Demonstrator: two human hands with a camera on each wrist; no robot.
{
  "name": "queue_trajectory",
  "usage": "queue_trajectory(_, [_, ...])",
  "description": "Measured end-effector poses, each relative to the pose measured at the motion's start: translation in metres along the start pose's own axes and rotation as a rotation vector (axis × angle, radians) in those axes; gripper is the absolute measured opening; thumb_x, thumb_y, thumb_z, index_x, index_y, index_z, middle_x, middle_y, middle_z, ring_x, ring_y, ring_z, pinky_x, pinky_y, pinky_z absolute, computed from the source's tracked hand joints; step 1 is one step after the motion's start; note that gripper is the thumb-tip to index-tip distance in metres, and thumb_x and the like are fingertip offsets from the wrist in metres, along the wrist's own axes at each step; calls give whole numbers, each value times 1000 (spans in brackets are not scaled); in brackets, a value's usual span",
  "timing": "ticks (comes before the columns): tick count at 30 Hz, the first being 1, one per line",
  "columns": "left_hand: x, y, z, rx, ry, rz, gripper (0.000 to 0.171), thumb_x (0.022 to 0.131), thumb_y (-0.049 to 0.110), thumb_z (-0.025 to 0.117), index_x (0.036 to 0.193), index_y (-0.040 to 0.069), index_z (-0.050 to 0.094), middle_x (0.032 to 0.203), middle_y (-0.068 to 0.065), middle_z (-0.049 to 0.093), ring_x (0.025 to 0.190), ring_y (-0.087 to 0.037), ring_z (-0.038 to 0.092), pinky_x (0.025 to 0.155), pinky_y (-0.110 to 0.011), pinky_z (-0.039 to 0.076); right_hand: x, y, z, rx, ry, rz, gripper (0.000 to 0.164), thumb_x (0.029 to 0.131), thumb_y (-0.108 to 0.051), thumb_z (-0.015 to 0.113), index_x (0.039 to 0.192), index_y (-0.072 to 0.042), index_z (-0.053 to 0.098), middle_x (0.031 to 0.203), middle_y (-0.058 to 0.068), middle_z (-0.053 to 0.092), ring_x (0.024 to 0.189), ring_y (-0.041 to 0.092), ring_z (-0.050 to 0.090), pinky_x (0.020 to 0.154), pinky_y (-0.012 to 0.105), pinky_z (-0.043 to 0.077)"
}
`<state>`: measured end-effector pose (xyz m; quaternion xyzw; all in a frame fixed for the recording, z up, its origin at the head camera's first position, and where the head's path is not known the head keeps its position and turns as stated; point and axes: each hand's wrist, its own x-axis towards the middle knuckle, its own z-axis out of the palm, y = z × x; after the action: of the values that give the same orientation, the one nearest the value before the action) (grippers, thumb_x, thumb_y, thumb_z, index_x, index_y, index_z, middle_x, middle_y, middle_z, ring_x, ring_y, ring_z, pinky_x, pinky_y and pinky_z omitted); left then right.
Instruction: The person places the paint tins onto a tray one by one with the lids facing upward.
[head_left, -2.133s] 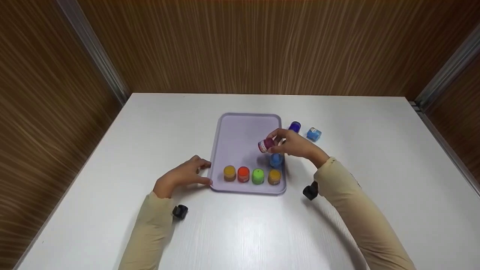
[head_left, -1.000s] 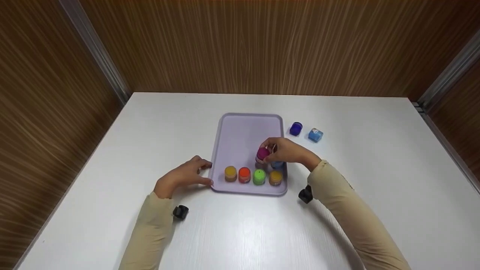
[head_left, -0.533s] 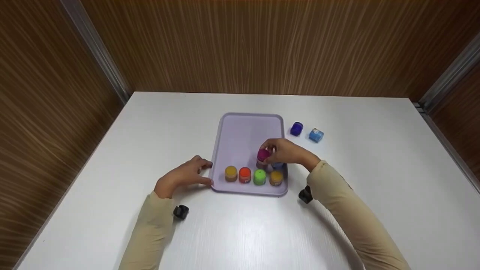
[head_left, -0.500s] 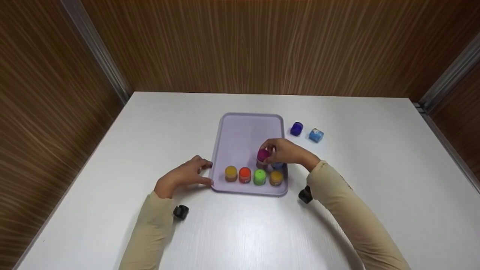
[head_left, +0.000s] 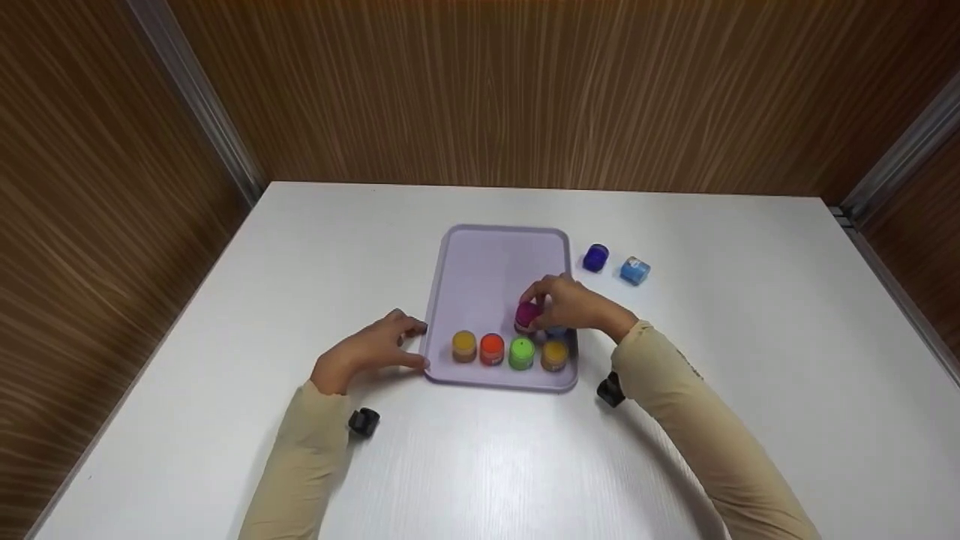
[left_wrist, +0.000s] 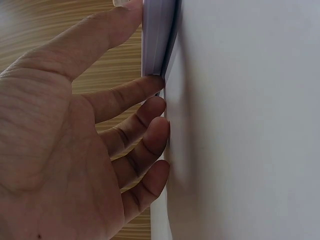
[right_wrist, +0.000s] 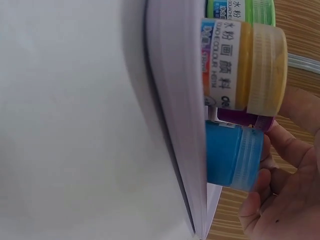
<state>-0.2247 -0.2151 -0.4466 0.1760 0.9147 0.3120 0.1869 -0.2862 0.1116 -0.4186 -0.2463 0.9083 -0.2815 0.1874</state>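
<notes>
My right hand (head_left: 576, 304) pinches a magenta gouache paint jar (head_left: 526, 313) by its lid between thumb and fingers, upright over the lilac tray (head_left: 487, 262). Beside it, partly under the hand, stands a light blue paint jar (right_wrist: 222, 152). Along the tray's near side runs a row of paint jars: an ochre jar (head_left: 463, 346), a red jar (head_left: 492, 349), a green jar (head_left: 521, 353) and a second ochre jar (head_left: 554, 355). At the tray's left edge rests my left hand (head_left: 373, 349), thumb and index fingertip touching the rim, the other fingers loosely bent.
Beyond the tray's right edge, a dark blue paint jar (head_left: 596, 257) and another light blue paint jar (head_left: 634, 271) lie on their sides on the white table (head_left: 712, 315). Wood-grain panels (head_left: 525, 90) enclose the back and sides.
My right hand has brought the magenta jar down from a tilted hold above the tray to upright behind the green jar. The left hand stays at the tray edge.
</notes>
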Motion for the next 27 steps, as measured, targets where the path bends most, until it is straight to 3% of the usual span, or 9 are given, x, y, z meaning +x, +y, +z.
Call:
queue_trajectory(13, [0,0,0,-4,-2,0,67,79,34,74,134,2,54,116,-11,49,101,-22,45,93,-39,38,-5,8,-6,52,46,-94,32,84,-10,70,114,0,67,105,17,65,97,26,57,82,35,48])
queue_trajectory(27, [0,1,0,2,8,3,68,78,35,75,134,2,54,116,-12,50,102,-23,46,94,-40,39,-4,7,-4,64,1,-68,32,87,-11,67,119,-6,66,105,14,64,95,23,55,80,32,49])
